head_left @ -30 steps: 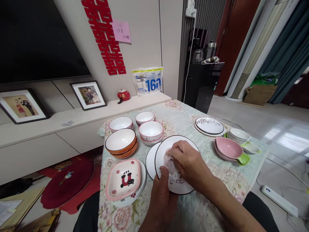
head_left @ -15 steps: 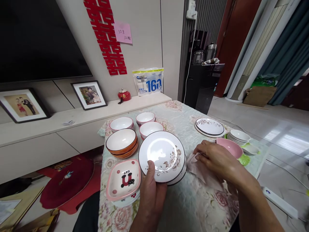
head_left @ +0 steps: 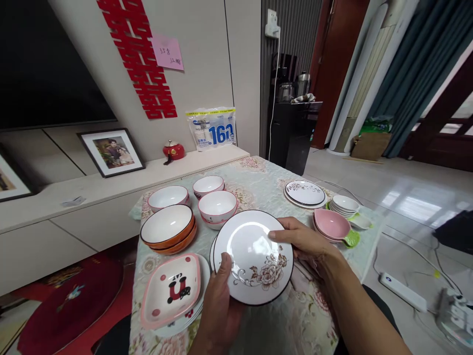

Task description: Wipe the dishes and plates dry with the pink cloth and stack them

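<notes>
A white plate [head_left: 251,256] with a dark rim and brown flowers is tilted up between my hands, above the table. Another plate's edge peeks out behind it on the left. My left hand [head_left: 220,291] grips the lower left rim, thumb on top and fingers underneath. From the right, my right hand [head_left: 301,239] holds the rim with its thumb on the face; its other fingers are mostly hidden. Whether the pale cloth is still in that hand cannot be seen. Left of the plate lies a pink-rimmed cat dish [head_left: 172,288] on several plates.
Orange bowls [head_left: 168,229] and pink-rimmed bowls [head_left: 218,207] stand on the flowered tablecloth [head_left: 258,172]. At the right are stacked plates [head_left: 305,192], small white dishes [head_left: 345,204] and a pink bowl [head_left: 332,224]. A power strip [head_left: 402,291] lies on the floor.
My right hand has moved left from beside the plates onto the plate's right rim. The pale cloth it held is no longer clearly visible. The view has turned rightward.
</notes>
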The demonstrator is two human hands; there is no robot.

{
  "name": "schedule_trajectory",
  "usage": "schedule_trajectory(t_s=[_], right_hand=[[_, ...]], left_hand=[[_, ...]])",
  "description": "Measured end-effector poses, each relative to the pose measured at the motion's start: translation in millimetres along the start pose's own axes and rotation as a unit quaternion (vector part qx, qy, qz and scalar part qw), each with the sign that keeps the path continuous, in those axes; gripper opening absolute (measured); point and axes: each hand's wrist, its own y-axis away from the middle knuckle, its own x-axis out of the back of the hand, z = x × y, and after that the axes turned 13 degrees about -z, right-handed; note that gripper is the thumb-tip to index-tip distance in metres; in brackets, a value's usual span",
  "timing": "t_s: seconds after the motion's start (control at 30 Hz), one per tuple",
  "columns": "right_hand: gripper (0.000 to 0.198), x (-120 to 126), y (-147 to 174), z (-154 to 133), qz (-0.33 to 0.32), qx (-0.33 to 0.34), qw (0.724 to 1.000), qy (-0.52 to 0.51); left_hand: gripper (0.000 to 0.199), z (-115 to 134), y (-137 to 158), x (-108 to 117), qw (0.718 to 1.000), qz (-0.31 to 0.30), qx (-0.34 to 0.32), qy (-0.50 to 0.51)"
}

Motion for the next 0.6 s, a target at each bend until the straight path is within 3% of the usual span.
schedule_trajectory(t_s=[0.13,0.33,0.47,0.6], right_hand=[[0.036,2.7,-6.2,8.1,0.018,0.027,0.995,-0.099],[0.030,8.0,-18.2,5.8,0.193,0.142,0.950,-0.198],[0.026,14.0,-27.4,8.0,0.303,0.193,0.907,-0.219],[0.021,18.9,-32.8,13.3,0.363,0.201,0.876,-0.244]], left_hand=[[0.046,2.0,0.3,-2.6,0.998,-0.029,-0.029,0.041],[0.037,2.8,4.9,-1.0,0.989,-0.146,-0.001,-0.036],[0.037,-21.2,5.2,5.6,0.972,-0.229,0.030,-0.039],[0.040,-57.4,3.6,10.8,0.922,-0.367,0.123,0.009]])
